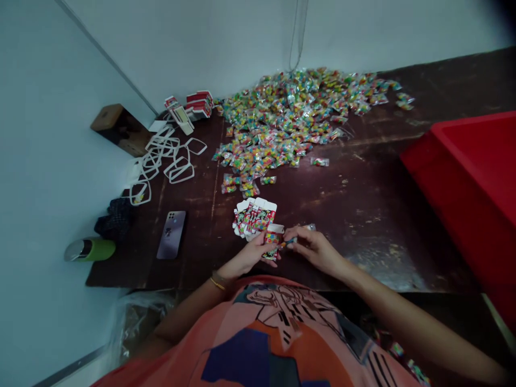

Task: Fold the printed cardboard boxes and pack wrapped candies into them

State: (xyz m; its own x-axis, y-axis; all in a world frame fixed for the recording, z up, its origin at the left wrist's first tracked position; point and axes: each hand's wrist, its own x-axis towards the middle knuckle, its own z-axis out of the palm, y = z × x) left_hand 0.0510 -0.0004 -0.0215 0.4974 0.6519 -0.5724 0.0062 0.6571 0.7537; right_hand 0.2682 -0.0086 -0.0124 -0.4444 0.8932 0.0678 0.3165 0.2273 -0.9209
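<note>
I see the left hand (258, 252) curled snugly round a small carton (274, 237) just below frame centre, seemingly steadying it; the right hand (315, 251) pinches a candy packet (291, 242) alongside. Flat cartons (253, 216) lie just above, probably for easy reach.

A small workshop or workroom is suggested by the long, scuffed dark tabletop (363, 188), which is set against plain pale walls (226, 43) and covered in part by a broad heap of small clear packets (278, 123) with coloured contents. Printed cartons (253, 216) are fanned out near the front, many white loops (182, 180) are strewn at the left, and a large red plastic container (471, 188) is placed at the right.
</note>
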